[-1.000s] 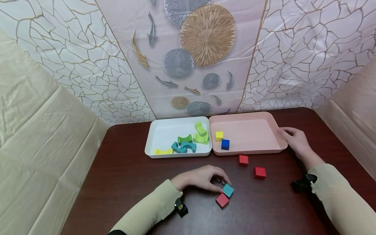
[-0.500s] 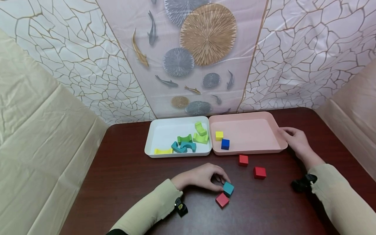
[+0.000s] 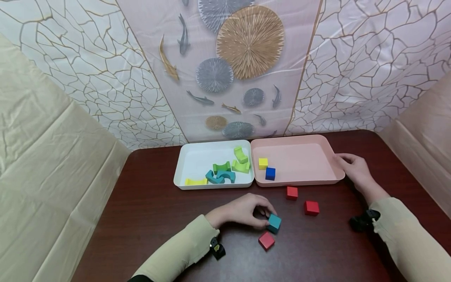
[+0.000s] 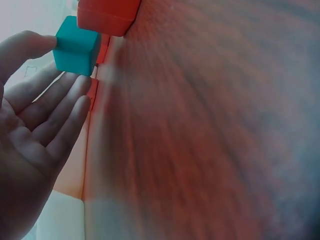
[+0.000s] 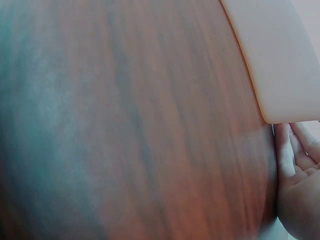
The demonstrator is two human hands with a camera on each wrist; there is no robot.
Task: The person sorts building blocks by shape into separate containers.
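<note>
My left hand (image 3: 244, 211) pinches a teal cube (image 3: 274, 224) between thumb and fingers, over the table in front of the trays. In the left wrist view, the thumb presses one side of the teal cube (image 4: 76, 47) with fingertips against its other side. A red cube (image 3: 266, 241) lies just nearer than it, a small gap between them. At the far right, my right hand (image 3: 356, 170) grips the right-hand end of the pink tray (image 3: 299, 156). The right wrist view has its fingers (image 5: 286, 155) at the tray's corner, their tips hidden.
Inside the pink tray lie a yellow cube (image 3: 263, 163) and a blue cube (image 3: 270, 174). Beside it stands a white tray (image 3: 192, 156) with several arch-shaped blocks, green, teal and yellow. Two red cubes, one near the tray (image 3: 291, 192) and another farther right (image 3: 311, 208), sit on the dark table.
The teal cube has risen slightly and shifted away from the red cube beside it, held in my left hand. My right hand has stayed at the pink tray.
</note>
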